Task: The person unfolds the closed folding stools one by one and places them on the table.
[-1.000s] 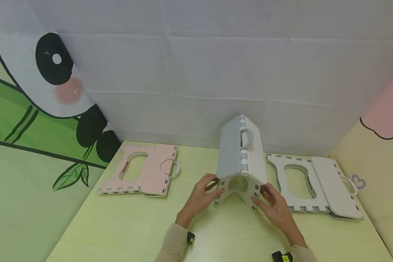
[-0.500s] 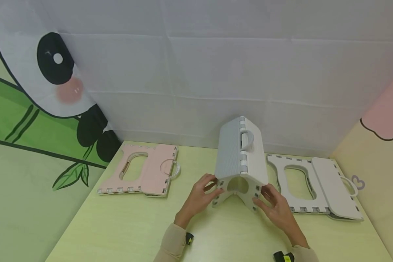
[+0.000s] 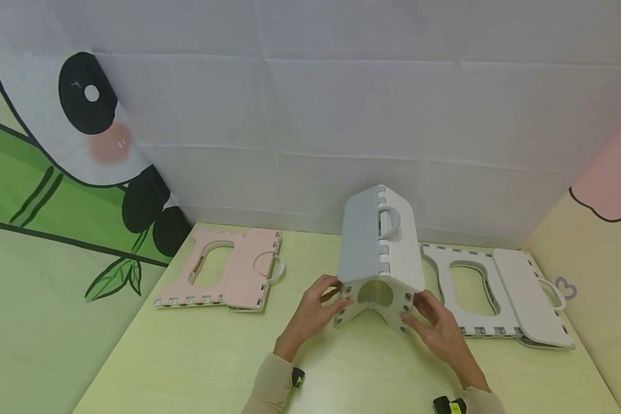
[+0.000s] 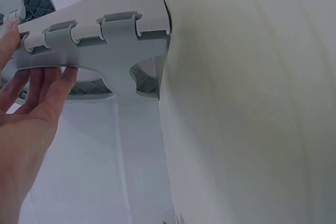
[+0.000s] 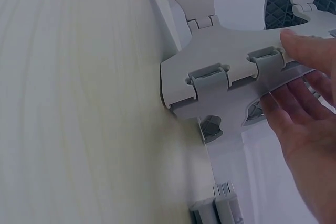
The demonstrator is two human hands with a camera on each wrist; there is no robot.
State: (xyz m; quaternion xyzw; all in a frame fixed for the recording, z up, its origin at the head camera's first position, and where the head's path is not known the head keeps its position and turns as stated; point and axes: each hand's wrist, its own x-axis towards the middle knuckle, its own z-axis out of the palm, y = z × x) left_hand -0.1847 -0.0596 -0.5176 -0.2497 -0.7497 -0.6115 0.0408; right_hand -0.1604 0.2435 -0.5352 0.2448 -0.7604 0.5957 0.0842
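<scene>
A grey-white folding step stool (image 3: pixel 362 241) stands partly unfolded on the table, its two top panels sloping down from a raised middle hinge like a roof. My left hand (image 3: pixel 313 310) grips its left side edge, thumb on the near face and fingers through the side opening. On the opposite side my right hand (image 3: pixel 437 328) holds the right edge the same way. In the left wrist view the hinged leg panel (image 4: pixel 89 40) lies between thumb and fingers; the right wrist view shows the right leg panel (image 5: pixel 226 72) pinched likewise.
A pink folding stool (image 3: pixel 248 267) lies folded flat at the left of the table (image 3: pixel 212 356). Another white folding stool (image 3: pixel 528 287) lies flat at the right, close to my right hand. A grey-white cloth backdrop (image 3: pixel 310 115) hangs behind the table.
The stool's top panels have spread slightly wider and its ridge has sunk a little. Both hands have moved slightly apart, keeping their hold.
</scene>
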